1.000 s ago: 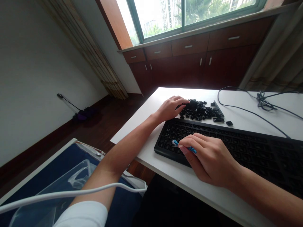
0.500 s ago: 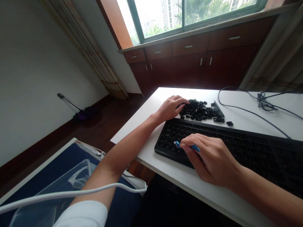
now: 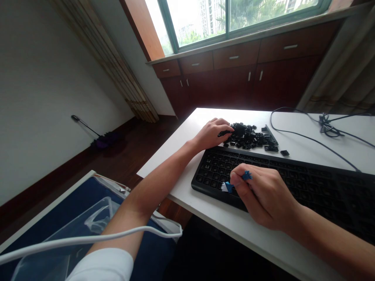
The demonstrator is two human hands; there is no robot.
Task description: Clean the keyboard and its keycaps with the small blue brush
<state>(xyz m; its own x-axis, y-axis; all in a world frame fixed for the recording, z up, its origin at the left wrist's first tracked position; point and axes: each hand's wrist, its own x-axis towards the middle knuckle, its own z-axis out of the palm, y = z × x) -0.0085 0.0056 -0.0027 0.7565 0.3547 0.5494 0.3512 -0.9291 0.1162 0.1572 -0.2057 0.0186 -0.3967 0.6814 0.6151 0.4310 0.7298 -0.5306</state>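
Observation:
A black keyboard (image 3: 213,192) with its key caps off lies along the front of the table, its sockets bare. My right hand (image 3: 260,193) is closed in a pinch on a small blue brush (image 3: 229,186). The white bristles point down-left, over the keyboard's near left part; whether they touch it I cannot tell. Beyond the keyboard lies a heap of loose black key caps (image 3: 249,137). At the heap's left edge rests my left hand (image 3: 211,132), open, fingers bent and thumb apart from them. The fingertips reach the nearest caps.
The keyboard and caps are on a white table (image 3: 181,160). Black cable (image 3: 307,134) loops across its far right. At lower left, a white cord (image 3: 88,239) crosses before a blue surface with a clear plastic bag (image 3: 76,230). Wooden cabinets (image 3: 216,86) stand behind the table.
My right hand has shifted slightly right and turned, so the brush now slants more steeply, bristles lower. My left hand's thumb and fingers have moved a little; its arm is still.

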